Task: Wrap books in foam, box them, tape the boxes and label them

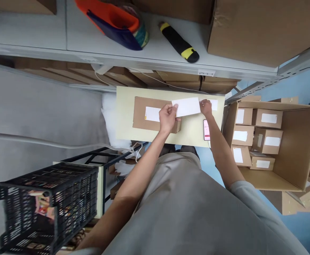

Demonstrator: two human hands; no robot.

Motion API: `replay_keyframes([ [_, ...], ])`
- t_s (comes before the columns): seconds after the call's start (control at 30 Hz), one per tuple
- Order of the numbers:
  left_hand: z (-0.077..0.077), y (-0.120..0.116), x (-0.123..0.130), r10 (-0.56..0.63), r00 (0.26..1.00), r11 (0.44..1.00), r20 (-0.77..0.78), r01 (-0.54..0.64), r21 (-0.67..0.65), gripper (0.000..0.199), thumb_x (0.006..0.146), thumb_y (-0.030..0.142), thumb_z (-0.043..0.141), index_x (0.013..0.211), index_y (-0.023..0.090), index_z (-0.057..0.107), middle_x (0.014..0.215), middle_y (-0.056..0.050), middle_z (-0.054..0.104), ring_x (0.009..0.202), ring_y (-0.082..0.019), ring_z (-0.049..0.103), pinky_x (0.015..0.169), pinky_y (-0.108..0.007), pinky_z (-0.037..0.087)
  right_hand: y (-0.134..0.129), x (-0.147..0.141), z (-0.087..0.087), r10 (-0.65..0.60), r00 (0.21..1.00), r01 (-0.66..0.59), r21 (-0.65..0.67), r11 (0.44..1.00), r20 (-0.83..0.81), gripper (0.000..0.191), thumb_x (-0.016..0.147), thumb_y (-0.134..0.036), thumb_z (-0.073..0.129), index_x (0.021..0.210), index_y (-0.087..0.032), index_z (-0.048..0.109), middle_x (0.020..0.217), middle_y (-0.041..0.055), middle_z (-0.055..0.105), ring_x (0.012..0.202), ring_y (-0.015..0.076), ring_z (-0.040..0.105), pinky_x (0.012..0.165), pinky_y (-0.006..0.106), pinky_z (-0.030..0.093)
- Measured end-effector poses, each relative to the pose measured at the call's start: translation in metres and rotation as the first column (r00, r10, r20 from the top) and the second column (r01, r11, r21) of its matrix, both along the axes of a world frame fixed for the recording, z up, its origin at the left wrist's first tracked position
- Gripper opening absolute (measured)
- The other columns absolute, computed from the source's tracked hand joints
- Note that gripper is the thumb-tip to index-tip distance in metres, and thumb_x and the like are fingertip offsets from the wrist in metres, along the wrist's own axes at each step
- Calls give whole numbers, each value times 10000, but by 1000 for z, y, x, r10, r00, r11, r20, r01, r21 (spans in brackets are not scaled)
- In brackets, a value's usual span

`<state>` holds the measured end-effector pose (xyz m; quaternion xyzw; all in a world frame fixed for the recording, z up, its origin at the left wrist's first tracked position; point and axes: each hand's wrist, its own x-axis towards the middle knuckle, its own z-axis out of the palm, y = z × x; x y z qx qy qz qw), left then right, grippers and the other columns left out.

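Observation:
A blank white label sheet (187, 107) stretches between my hands above the cream table (125, 132). Its left end is pinched by my left hand (167, 117), thumb on top. At its right end, my right hand (205, 107) has its fingers closed on the corner. Beneath my left hand lies a brown cardboard box (140, 113) bearing a white label (152, 114). Another white paper (214, 104) lies partly behind my right hand. Just below that hand, a phone (206, 130) with a lit screen rests on the table.
A large open carton (290, 182) at the right holds several labelled boxes. On the shelf (91, 51) ahead are an orange and blue tape dispenser (115, 23) and a black-yellow utility knife (178, 41). A black plastic crate (51, 198) stands at lower left.

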<state>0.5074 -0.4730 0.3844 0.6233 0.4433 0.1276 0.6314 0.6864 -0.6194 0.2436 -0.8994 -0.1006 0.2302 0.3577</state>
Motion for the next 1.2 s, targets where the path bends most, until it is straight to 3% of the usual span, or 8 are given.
replay_keyframes([
  [0.13,20,29,-40,35,998,993,46,-29,-118,515,825,684,917,881,224,693,774,14,673,668,-124,643,527,-237,664,-4,-41,57,-52,969,106,217,970,-239,569,1131,-663,436,990,-192,723,1009,113,810,998,237,775,949,383,630],
  [0.23,30,45,-64,29,996,984,87,-13,-180,509,803,669,944,839,228,692,745,18,639,651,-120,622,554,-250,692,-2,-96,112,100,882,188,539,821,-461,740,978,-916,550,1061,-213,765,982,99,830,943,244,798,868,382,666],
  [0.3,35,54,-75,6,994,978,113,17,-206,505,785,651,965,826,224,700,711,28,596,638,-120,605,570,-270,710,4,-132,145,178,865,185,628,756,-470,695,856,-902,748,1057,-237,783,1010,69,837,954,248,804,849,384,681],
  [0.4,42,66,-90,-28,988,967,155,66,-247,511,737,640,997,852,220,728,749,17,632,690,-132,656,649,-300,747,18,-171,178,50,910,241,623,745,-412,565,816,-804,862,961,-263,781,971,21,827,918,227,796,819,380,696],
  [0.67,47,105,-120,-19,988,994,155,36,-108,555,747,714,945,794,226,686,783,-17,705,702,-167,701,684,-338,719,60,-211,220,-137,964,243,555,795,-226,560,800,-768,894,709,-276,642,701,-43,683,682,190,715,750,384,687],
  [0.87,87,110,-145,-69,958,940,277,-31,340,333,950,542,845,1114,262,769,1355,-128,780,1381,-290,713,1219,-472,602,113,-234,247,-87,988,144,572,807,-127,526,789,-761,903,788,-274,706,843,-11,753,803,190,706,776,349,672],
  [1.0,110,113,-162,-76,912,980,404,-6,198,259,1007,532,771,972,279,812,1136,-92,821,1185,-265,806,1133,-483,666,144,-248,255,-30,993,94,602,793,-115,507,799,-757,901,840,-281,732,908,1,769,857,203,743,847,376,702],
  [1.2,128,139,-185,13,892,999,451,-25,20,173,998,431,789,923,280,830,1101,-78,824,1202,-275,822,1142,-501,679,171,-271,277,31,998,16,622,783,-63,389,885,-681,883,929,-308,781,951,17,787,916,226,785,878,402,725],
])
